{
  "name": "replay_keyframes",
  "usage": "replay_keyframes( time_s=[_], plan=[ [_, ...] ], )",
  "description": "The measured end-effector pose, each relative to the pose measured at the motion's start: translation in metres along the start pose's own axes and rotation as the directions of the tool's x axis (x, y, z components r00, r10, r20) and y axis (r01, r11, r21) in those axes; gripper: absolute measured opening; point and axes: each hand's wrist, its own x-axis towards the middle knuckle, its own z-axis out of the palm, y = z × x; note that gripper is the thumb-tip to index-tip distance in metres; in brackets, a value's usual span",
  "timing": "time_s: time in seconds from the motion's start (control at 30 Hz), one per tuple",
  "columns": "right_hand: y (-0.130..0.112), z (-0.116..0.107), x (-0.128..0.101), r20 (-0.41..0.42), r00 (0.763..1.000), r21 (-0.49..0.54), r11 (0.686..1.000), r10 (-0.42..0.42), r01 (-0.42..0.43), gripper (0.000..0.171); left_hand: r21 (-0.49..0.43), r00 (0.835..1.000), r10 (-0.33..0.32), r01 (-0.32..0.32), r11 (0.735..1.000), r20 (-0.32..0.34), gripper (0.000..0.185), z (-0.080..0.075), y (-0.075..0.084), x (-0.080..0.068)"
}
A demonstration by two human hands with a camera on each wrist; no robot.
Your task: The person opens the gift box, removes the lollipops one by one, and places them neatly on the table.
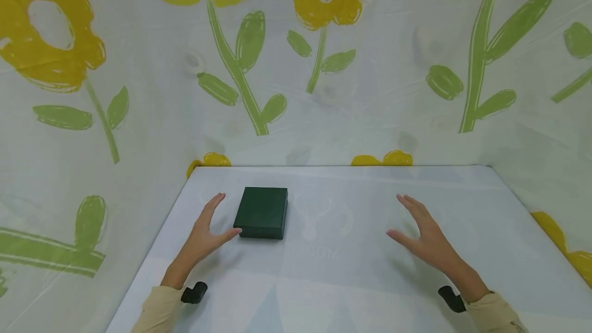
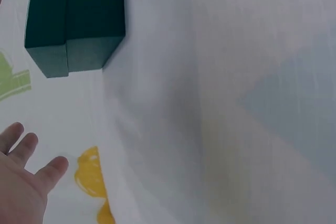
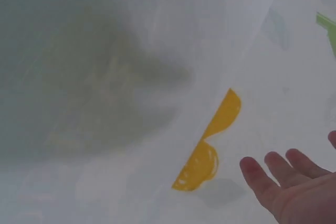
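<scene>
We see a dark green box (image 1: 262, 212) lying flat on the white table (image 1: 351, 271), left of the middle and toward the far side. Its lid is on, and in the left wrist view the box (image 2: 73, 17) shows a seam running down its side.

Our left hand (image 1: 206, 230) is just left of the box, palm turned toward it, fingers straight and spread wide, holding nothing. The thumb tip reaches the near left corner of the box; we cannot tell whether it touches. In the left wrist view the left hand (image 2: 21, 182) sits at the bottom left with its fingers loose, well apart from the box.

Our right hand (image 1: 423, 235) is well to the right of the box, above the bare table, palm facing left, fingers straight and open, holding nothing. The right wrist view shows the right hand (image 3: 294, 187) with relaxed fingers (image 3: 257, 174).

Behind and on both sides of the table hangs a white cloth backdrop (image 1: 370, 91) printed with yellow flowers and green stems. A beige sleeve covers each forearm, with a dark strap piece at each wrist.
</scene>
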Motion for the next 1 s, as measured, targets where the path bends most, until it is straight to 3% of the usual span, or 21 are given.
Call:
replay_keyframes(
  time_s=[0.3, 0.5, 0.7, 0.93, 1.0],
  plan=[
    [-0.017, 0.032, 0.022, 0.014, 0.996, 0.083, 0.992, -0.092, 0.091, 0.082, -0.121, 0.999, 0.002, 0.002, 0.993, 0.034, 0.096, 0.011, 0.003, 0.01],
    [-0.03, 0.054, 0.037, 0.043, 0.989, 0.16, 0.978, -0.144, 0.135, 0.08, -0.242, 0.998, 0.03, -0.015, 0.97, 0.055, 0.095, 0.012, 0.003, 0.018],
    [-0.044, 0.078, 0.05, 0.091, 0.985, 0.24, 0.963, -0.15, 0.124, 0.079, -0.291, 0.996, 0.034, -0.009, 0.957, 0.081, 0.095, 0.016, 0.0, 0.028],
    [-0.059, 0.103, 0.067, 0.134, 0.98, 0.309, 0.945, -0.149, 0.101, 0.079, -0.336, 0.988, 0.01, 0.043, 0.941, 0.155, 0.094, 0.009, 0.036, 0.028],
    [-0.063, 0.111, 0.071, 0.15, 0.978, 0.326, 0.941, -0.142, 0.087, 0.079, -0.346, 0.986, 0.013, 0.047, 0.937, 0.168, 0.095, 0.011, 0.035, 0.029]
  ],
)
